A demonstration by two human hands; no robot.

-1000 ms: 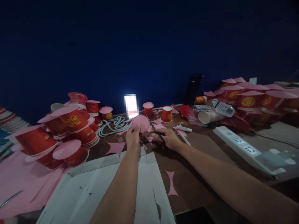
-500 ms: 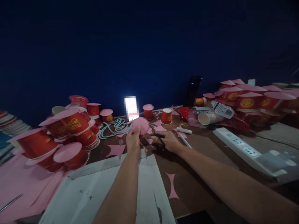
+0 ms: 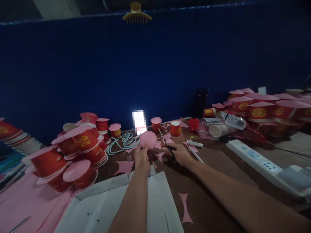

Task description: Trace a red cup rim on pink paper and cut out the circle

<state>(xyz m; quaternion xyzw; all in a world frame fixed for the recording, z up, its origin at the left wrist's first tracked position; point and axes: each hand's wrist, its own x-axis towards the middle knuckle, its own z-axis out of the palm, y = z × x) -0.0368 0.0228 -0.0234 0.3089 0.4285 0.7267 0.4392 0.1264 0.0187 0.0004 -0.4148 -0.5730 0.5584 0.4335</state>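
- Whole view has tipped up, so a yellow clip (image 3: 136,13) shows; the work looks the same.
- Left hand (image 3: 142,158) pinches the pink circle (image 3: 149,138), left of the bare red cup (image 3: 175,130).
- Right hand (image 3: 180,154) holds scissors (image 3: 165,140), nearer than that cup.

1. Dim overall; the dark-blue, flat backdrop (image 3: 182,61) fades almost to black at upper right.
2. A white, pixelated, glowing rectangle (image 3: 139,122) is overexposed, haloing the backdrop.
3. Shadow darkens the brown, flat tabletop (image 3: 218,165) beneath the bare right hand (image 3: 179,155).
4. Far-left stacked red paper cups (image 3: 9,130) look stretched, soft.
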